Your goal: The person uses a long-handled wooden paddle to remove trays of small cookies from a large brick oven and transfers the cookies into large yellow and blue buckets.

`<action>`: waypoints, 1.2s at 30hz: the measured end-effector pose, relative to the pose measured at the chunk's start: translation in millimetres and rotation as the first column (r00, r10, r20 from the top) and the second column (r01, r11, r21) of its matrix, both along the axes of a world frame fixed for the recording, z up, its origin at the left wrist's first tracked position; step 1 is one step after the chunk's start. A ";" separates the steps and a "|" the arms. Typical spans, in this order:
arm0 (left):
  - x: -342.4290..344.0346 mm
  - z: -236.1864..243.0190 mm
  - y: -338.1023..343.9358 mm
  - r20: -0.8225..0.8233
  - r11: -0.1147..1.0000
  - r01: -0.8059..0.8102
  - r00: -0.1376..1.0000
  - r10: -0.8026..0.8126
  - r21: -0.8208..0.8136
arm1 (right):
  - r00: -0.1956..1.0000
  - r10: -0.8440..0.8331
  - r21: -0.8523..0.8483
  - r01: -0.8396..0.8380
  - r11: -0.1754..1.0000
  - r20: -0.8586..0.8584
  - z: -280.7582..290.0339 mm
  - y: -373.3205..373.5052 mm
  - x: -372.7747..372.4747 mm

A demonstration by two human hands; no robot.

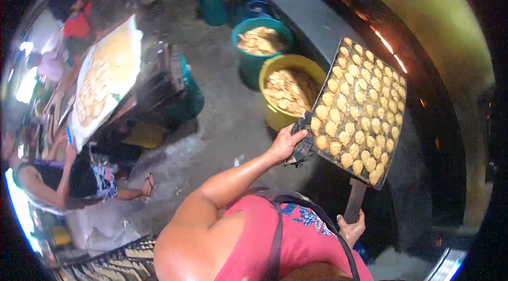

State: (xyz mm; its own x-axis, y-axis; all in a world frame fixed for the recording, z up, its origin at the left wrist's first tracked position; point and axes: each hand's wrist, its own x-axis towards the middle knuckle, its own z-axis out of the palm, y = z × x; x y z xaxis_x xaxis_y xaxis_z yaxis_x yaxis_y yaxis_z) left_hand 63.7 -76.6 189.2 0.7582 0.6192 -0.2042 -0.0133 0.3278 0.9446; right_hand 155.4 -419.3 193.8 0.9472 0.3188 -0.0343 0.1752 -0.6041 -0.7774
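A dark rectangular baking tray covered with rows of small golden cookies is held out in front of me, to the right. My left hand grips the tray's left edge through a dark cloth, thumb on top. Lower down, my right hand is wrapped around a flat, dark bar-shaped handle. That handle runs up to the tray's near edge; whether it is fixed there or passes beneath, I cannot tell.
Yellow and green tubs of baked pieces stand left of the tray. Glowing slits mark the oven at right, beside a grey ledge. Far left, a person sits by a table with a white sheet.
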 end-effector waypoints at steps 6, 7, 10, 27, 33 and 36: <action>-96.0 46.6 167.0 -0.053 0.935 -0.352 0.934 0.354 0.037 | 0.954 0.297 0.032 -0.299 0.954 0.048 25.3 223.8 -3.4; -108.2 52.2 195.0 -0.076 0.919 -0.394 0.915 0.395 0.033 | 0.932 0.359 0.014 -0.360 0.933 0.050 29.4 260.7 -2.5; -149.9 47.3 273.0 -0.145 0.822 -0.568 0.817 0.558 -0.042 | 0.881 0.473 -0.032 -0.472 0.881 0.018 33.5 364.8 0.9; -90.8 5.6 709.7 -0.152 0.798 -0.553 0.833 0.532 -0.239 | 0.813 0.565 -0.111 -0.580 0.807 -0.142 -15.9 795.3 62.2; -5.1 -49.3 841.7 -0.043 0.831 -0.391 0.912 0.409 -0.395 | 0.839 0.520 -0.109 -0.539 0.835 -0.161 -30.5 836.3 106.1; 62.3 -68.3 912.9 -0.095 0.827 -0.396 0.915 0.392 -0.400 | 0.870 0.483 -0.077 -0.491 0.868 -0.098 -37.2 884.5 143.5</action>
State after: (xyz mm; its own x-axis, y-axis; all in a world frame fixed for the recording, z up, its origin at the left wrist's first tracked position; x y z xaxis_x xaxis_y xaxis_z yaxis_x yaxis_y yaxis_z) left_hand 125.9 836.3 120.9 0.4650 0.7265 -0.5060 -0.2159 0.6473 0.7310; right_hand 298.9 465.1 156.5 0.6659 0.7306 -0.1510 0.4119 -0.5288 -0.7421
